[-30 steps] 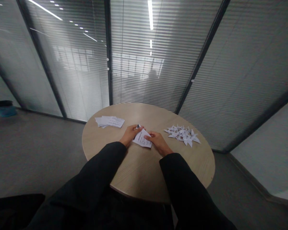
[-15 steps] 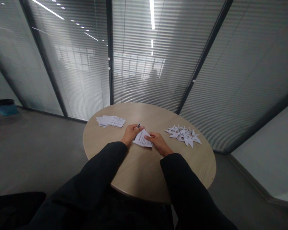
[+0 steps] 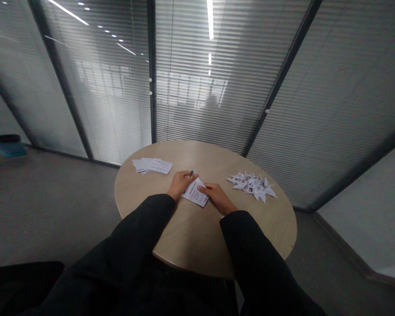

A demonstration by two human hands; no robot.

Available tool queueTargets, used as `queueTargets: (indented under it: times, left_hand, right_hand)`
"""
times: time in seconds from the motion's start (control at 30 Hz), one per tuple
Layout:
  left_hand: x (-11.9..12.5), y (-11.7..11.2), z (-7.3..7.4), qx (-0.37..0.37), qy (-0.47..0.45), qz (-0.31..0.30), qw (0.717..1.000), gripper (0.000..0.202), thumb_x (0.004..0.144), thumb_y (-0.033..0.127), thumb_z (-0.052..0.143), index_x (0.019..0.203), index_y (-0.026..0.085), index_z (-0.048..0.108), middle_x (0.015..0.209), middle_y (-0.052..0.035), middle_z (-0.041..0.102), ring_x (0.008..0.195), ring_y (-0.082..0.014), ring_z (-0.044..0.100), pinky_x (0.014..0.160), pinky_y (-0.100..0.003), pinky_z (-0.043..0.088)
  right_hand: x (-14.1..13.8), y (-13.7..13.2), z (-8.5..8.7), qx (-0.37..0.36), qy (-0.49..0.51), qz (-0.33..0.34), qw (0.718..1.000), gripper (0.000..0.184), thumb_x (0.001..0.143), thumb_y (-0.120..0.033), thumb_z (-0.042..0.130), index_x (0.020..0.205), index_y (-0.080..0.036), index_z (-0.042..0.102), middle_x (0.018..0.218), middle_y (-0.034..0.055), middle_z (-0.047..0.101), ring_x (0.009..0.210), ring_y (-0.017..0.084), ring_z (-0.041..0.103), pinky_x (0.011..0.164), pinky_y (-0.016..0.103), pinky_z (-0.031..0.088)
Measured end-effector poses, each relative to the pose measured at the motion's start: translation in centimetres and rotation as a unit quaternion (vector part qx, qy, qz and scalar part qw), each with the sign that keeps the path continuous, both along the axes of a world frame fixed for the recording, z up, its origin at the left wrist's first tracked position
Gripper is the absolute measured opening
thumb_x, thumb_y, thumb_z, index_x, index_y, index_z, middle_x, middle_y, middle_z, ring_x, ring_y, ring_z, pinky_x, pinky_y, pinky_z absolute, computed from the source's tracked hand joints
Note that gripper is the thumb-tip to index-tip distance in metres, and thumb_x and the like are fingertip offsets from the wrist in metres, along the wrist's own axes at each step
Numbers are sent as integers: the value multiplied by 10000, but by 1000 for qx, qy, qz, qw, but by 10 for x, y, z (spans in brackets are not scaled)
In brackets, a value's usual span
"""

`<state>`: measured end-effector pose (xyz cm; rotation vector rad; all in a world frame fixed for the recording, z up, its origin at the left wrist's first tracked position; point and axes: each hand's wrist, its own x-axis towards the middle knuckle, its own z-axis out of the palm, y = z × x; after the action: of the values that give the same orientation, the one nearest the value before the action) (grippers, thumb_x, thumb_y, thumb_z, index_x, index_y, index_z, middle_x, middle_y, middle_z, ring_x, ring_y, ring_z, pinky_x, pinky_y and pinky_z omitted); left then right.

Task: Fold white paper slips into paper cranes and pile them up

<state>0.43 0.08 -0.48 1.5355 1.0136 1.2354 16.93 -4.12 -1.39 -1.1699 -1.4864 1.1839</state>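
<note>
- Left hand [image 3: 178,184] and right hand [image 3: 217,196] both pinch the white, black-printed paper piece [image 3: 194,194] over the round, pale wooden table [image 3: 191,245].
- Ideally, keep edges aligned, thumbs pressing evenly.

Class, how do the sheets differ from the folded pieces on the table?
Shape: the sheets are flat; the folded pieces are spiky.
Arrangement: the sheets overlap in a stack; the folded pieces form a jumbled heap.
Place: the sheets lie left, the folded pieces right.
Both are white and rest on the table.
</note>
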Motion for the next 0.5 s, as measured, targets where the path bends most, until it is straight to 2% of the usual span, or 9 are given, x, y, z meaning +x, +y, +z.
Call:
queueTargets:
  times: [0.1, 0.27, 0.5]
  left_hand:
    - [0, 0, 0, -9, -2, -10, 1000, 413, 665, 535, 695, 619, 131, 626, 512, 0, 541, 470, -104, 477, 445, -214, 298]
    - [0, -1, 0, -31, -24, -43, 998, 428, 674, 528, 704, 746, 106, 695, 608, -48, 637, 522, -132, 552, 480, -223, 374]
    - [0, -4, 4, -46, -47, -70, 995, 381, 702, 474, 715, 783, 102, 714, 658, -74, 681, 544, -145, 594, 500, -234, 421]
  right_hand:
    - [1, 1, 0, -6, -5, -6, 1000, 436, 614, -513, 771, 802, -121, 736, 723, 63, 721, 635, 189, 640, 605, 296, 468]
    - [2, 2, -1, -20, -9, -16, 1000, 433, 578, -502, 797, 782, -124, 745, 715, 70, 729, 632, 198, 650, 607, 307, 484]
    - [2, 1, -1, -24, -10, -25, 999, 412, 554, -459, 819, 780, -120, 755, 732, 83, 738, 626, 196, 653, 587, 301, 488]
